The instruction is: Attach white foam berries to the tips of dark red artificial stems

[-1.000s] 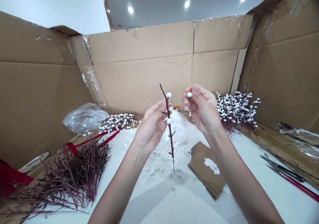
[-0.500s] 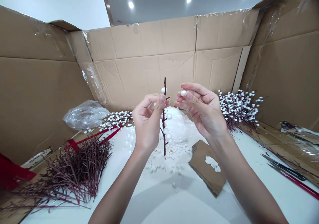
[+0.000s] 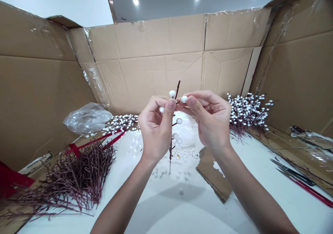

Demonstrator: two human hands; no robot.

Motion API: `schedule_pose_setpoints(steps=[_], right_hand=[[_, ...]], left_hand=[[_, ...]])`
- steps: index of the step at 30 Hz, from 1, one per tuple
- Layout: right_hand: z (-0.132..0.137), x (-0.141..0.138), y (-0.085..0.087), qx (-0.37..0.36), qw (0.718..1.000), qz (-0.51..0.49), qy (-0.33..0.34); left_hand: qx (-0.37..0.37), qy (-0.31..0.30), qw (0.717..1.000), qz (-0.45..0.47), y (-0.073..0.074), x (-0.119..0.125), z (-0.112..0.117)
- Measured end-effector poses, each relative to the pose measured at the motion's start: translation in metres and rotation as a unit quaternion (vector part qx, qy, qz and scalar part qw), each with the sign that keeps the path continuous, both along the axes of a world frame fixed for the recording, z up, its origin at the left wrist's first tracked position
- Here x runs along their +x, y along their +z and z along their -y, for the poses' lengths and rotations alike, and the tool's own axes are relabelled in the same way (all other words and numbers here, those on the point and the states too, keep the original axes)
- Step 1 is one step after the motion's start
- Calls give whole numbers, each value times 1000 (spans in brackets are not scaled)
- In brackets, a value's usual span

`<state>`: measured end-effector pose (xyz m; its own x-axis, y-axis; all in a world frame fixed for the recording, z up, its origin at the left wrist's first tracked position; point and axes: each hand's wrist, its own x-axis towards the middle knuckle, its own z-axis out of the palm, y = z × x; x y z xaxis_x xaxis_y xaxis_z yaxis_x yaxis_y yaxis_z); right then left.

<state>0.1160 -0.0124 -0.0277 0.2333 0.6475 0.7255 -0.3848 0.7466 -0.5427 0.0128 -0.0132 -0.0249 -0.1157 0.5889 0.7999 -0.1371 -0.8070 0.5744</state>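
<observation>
Between thumb and fingers, my left hand (image 3: 158, 128) pinches a dark brown artificial twig (image 3: 171, 150), held nearly upright with its tip leaning right. Several white balls sit on its side stubs, one of them a white ball (image 3: 179, 121) below my thumb. My right hand (image 3: 214, 117) is closed on another white ball (image 3: 184, 99), which meets the end of a short stub near my left thumb. Beneath the hands, loose white balls (image 3: 182, 157) lie scattered on the white table (image 3: 166, 213).
Bare twigs (image 3: 83, 178) are heaped at left, near a clear plastic bag (image 3: 87, 117). Cardboard with white glue-like paste (image 3: 213, 178) lies right of centre. Finished-looking white-balled twigs (image 3: 247, 112) stand at back right. Tweezers-like tools (image 3: 299, 178) rest at far right. Cardboard walls (image 3: 161, 70) enclose the table.
My right hand has moved left, bringing its white ball against the twig's stub. The twig's top has tilted to the right in my left hand.
</observation>
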Motion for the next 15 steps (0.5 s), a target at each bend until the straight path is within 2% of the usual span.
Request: schedule_pose_setpoints(steps=[7,15], right_hand=[[-1,-1,-3,13,1000,0,14],[-3,-2,-3,23,1000,2,-4]], left_hand=[[6,28,999,-18,2,-1,1],[5,52,998,-26,3,-1,5]])
